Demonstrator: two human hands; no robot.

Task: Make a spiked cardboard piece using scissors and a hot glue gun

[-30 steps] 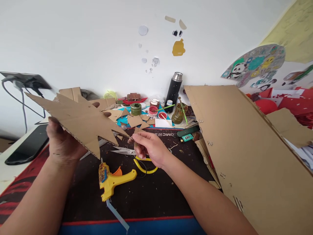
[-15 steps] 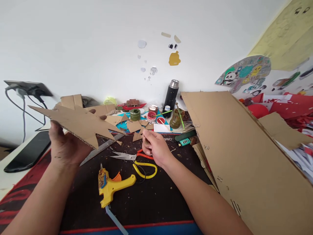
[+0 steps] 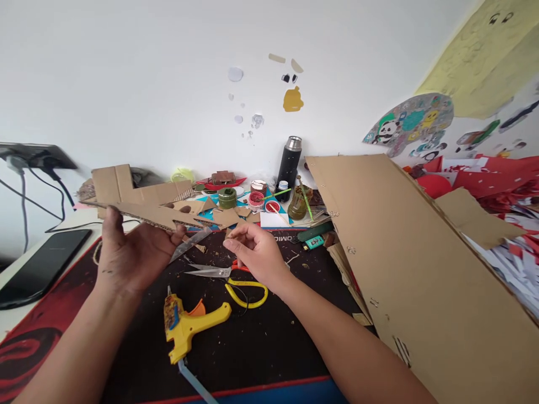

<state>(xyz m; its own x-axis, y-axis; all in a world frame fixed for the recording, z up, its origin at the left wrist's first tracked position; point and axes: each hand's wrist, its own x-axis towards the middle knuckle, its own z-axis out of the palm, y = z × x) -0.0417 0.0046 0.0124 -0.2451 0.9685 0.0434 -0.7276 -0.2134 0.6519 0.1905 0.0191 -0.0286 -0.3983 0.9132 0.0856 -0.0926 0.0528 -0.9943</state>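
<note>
My left hand (image 3: pixel 130 252) holds a spiky, star-like cardboard cutout (image 3: pixel 155 215) from below, lying almost flat and seen nearly edge-on above the dark mat (image 3: pixel 261 348). My right hand (image 3: pixel 259 255) hovers just right of the cutout's tip. Its thumb and fingers are pinched together on what looks like a small brown piece (image 3: pixel 234 239). Directly under that hand lie scissors (image 3: pixel 236 278) with orange and yellow handles. A yellow glue gun (image 3: pixel 185 322) rests on the mat nearer to me.
A large cardboard sheet (image 3: pixel 412 252) leans across the right side. A black flask (image 3: pixel 288 163), paint jars (image 3: pixel 227 196), brushes and cardboard scraps crowd the back by the wall. A black phone (image 3: pixel 37 269) lies far left; a metal blade (image 3: pixel 189 244) sits under the cutout.
My left hand has lowered and tilted the cutout from face-on to nearly flat. My right hand stayed near the cutout's tip above the scissors, shifting slightly.
</note>
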